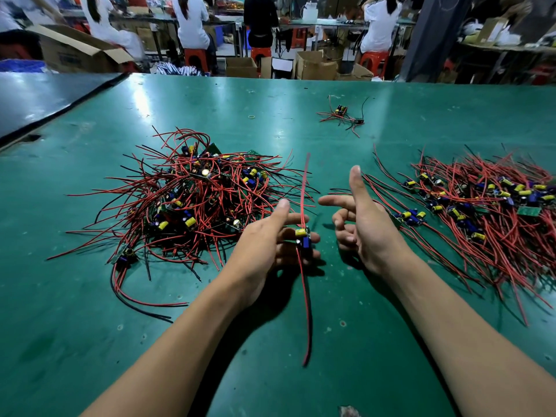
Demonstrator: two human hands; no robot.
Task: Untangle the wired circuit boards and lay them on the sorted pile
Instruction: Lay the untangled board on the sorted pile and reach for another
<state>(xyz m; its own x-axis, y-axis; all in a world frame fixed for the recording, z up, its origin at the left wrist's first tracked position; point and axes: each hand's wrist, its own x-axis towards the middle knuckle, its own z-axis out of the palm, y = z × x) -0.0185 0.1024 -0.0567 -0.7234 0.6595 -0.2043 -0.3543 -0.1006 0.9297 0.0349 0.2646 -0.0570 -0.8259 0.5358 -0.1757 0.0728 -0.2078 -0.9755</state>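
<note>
Carrying one wired circuit board point(303, 239) flat across the nearly straight fingers of the left hand point(267, 242), thumb lifted off, so cradling it, not pinching. Letting its red wire point(307, 320) hang down toward the body and stick up the other way, likely to show it free of knots. Holding the right hand point(364, 227) just right of the board with nothing in it, thumb up and pointer finger out, probably ready to take the wire. Having the tangled heap point(195, 200) just left of the board, close for the next pick. Finding the sorted pile point(487, 206) further right of the board, wires mostly lying one way, waiting for this one. Spotting a small stray bunch point(341, 114) far beyond the board on the green table point(90, 341).
</note>
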